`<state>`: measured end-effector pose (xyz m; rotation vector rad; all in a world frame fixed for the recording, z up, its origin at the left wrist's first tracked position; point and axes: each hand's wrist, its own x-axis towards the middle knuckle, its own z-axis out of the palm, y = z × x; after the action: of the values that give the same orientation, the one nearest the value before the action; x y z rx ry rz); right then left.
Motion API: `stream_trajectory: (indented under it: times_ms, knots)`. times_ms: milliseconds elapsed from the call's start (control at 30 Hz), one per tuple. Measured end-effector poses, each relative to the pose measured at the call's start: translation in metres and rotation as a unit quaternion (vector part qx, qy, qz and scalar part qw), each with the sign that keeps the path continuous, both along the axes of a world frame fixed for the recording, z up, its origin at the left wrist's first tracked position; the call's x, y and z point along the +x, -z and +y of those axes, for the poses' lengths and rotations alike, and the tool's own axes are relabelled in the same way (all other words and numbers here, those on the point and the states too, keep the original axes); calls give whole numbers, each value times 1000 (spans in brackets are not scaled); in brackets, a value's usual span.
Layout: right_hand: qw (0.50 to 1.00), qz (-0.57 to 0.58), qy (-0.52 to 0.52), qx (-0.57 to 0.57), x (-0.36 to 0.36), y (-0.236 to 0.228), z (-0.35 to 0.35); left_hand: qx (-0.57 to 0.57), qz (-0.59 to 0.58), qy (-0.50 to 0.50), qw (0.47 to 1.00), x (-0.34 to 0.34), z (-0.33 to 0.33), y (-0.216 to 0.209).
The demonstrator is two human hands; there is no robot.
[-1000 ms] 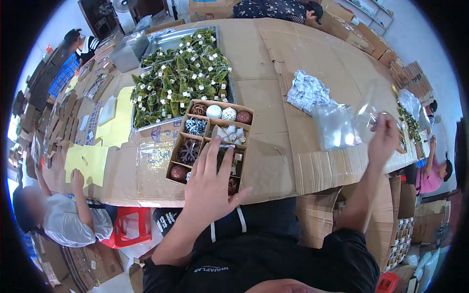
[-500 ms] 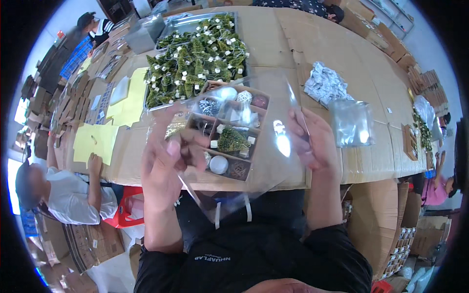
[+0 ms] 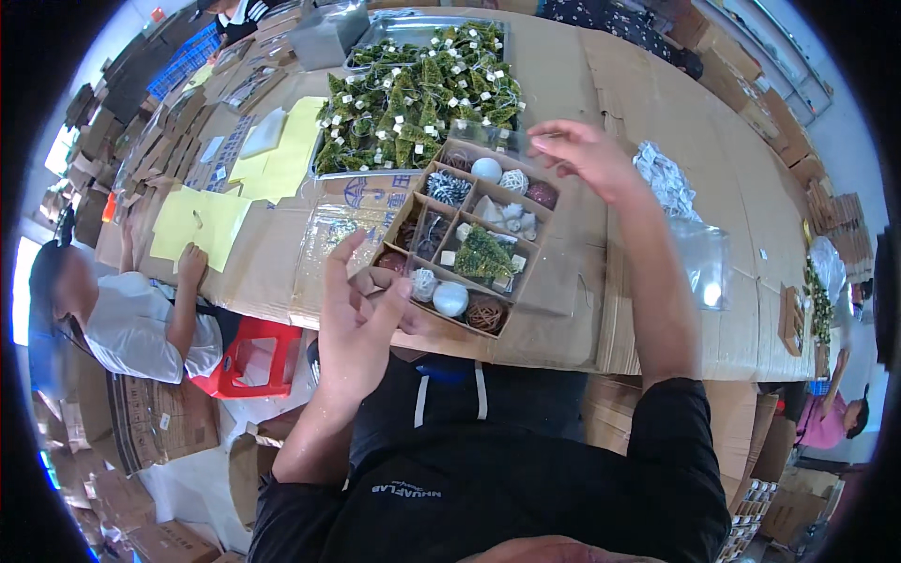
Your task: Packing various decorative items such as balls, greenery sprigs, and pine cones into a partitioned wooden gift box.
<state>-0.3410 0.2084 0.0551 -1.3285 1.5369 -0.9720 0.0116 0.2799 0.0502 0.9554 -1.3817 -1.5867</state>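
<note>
A divided cardboard box [image 3: 514,317] sits tilted on the table before me. Its compartments hold white balls [image 3: 450,298], a brown woven ball [image 3: 486,314], a frosted pine cone [image 3: 448,188], white figures [image 3: 507,219] and a small green bottle-brush tree [image 3: 483,255]. A clear plastic cover [image 3: 488,136] shows at the box's far edge; how it lies over the rest is hard to see. My left hand [image 3: 358,324] is at the near left corner, index finger raised and thumb spread over the edge. Above the far right corner, my right hand [image 3: 587,161] has its fingers stretched out, slightly blurred.
Behind the box stands a metal tray [image 3: 507,56] full of bottle-brush trees. Crumpled silvery paper [image 3: 664,178] and a clear plastic box [image 3: 704,263] lie to the right. Yellow sheets [image 3: 202,223] are at left, where a person in white [image 3: 150,319] sits beside a red stool [image 3: 258,357].
The clear cover, earlier held up between both hands, is now down at the box. My right hand has moved to the far corner, and my left to the near left corner.
</note>
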Motion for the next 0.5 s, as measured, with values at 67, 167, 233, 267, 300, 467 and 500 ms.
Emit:
stream_trajectory:
  times_ms: [67, 167, 233, 267, 300, 467, 500]
  knots:
    - [1000, -16, 5, 13, 12, 13, -12, -28, 7, -12, 1000, 6, -4, 8]
    - [999, -4, 36, 6, 20, 32, -13, -3, 28, -8, 1000, 4, -2, 9]
    - [995, -31, 96, 21, 39, 32, -3, 4, 39, -14, 999, 6, -1, 11]
    - [995, -32, 92, 24, 43, 32, 3, -32, 2, -40, 999, 8, -3, 11]
    - [995, 0, 88, 35, 45, 32, 8, -66, -36, -67, 995, 9, -5, 11]
    - [980, 88, 99, -145, 59, 42, 34, -3, -13, -92, 996, 20, -15, 16]
    - [987, 55, 96, -116, 61, 38, 39, 3, -16, -99, 995, 23, -14, 19]
